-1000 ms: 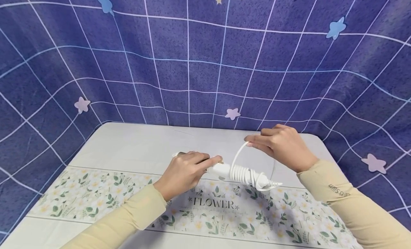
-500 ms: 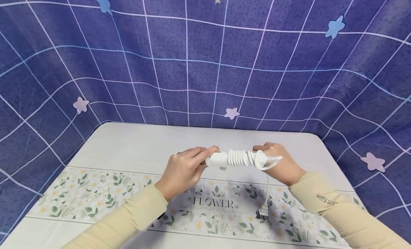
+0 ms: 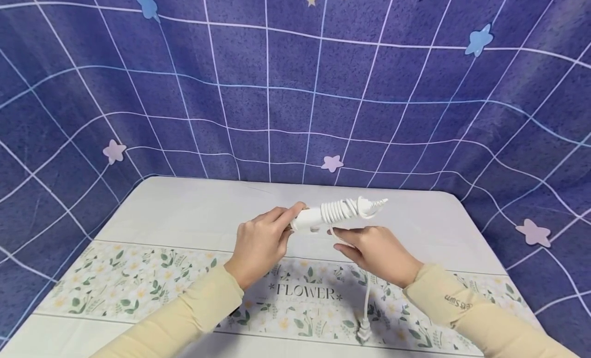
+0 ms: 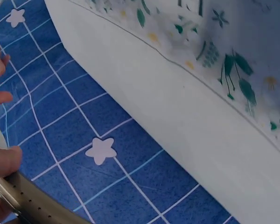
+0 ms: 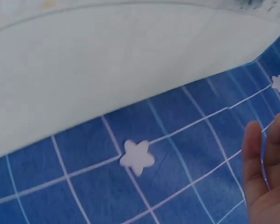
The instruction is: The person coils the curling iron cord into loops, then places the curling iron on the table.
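My left hand (image 3: 263, 240) grips a hair iron with a white handle (image 3: 308, 218), held up over the table. Part of its bronze, perforated barrel (image 4: 37, 203) shows in the left wrist view; in the head view the hand and forearm hide most of it. White cord (image 3: 339, 211) is coiled round the handle, whose ribbed end points right and upward. Just below the coils, my right hand (image 3: 380, 253) pinches the loose cord between thumb and fingers. From this hand the cord hangs down to a white plug (image 3: 364, 331) low over the cloth.
A white tablecloth (image 3: 203, 204) with a flowered band (image 3: 138, 276) and the word FLOWER covers the table. Behind it and at both sides hangs a blue gridded curtain (image 3: 240, 65) with stars.
The right hand has come down and left, from above right of the handle to under it, drawing the cord round. The handle's cord end has tilted upward, and the plug now hangs in sight.
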A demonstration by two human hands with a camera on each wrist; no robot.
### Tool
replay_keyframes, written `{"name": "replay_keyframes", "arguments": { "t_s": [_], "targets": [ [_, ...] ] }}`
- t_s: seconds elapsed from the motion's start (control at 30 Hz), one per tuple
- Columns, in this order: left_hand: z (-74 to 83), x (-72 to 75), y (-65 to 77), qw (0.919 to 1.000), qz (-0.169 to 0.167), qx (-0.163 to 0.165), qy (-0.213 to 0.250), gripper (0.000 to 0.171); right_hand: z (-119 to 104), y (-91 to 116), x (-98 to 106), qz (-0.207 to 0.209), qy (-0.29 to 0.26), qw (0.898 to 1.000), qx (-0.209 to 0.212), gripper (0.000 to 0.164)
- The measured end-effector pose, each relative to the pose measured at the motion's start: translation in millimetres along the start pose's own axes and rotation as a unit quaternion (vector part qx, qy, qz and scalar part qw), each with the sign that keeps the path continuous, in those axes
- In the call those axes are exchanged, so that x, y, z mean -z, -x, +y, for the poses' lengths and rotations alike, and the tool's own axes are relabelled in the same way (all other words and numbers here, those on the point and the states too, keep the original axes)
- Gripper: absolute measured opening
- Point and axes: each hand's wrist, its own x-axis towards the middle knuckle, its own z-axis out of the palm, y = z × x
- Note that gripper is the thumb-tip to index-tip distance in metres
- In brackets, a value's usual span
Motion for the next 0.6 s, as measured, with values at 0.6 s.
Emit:
{"name": "replay_keyframes", "arguments": {
  "t_s": [0.6],
  "targets": [
    [-18.7,4.1,-10.1,0.9968,0.006,0.057,-0.055,0.058,-39,21,14,-0.085,-0.239,0.954,-0.159,0.019]
  ]
}}
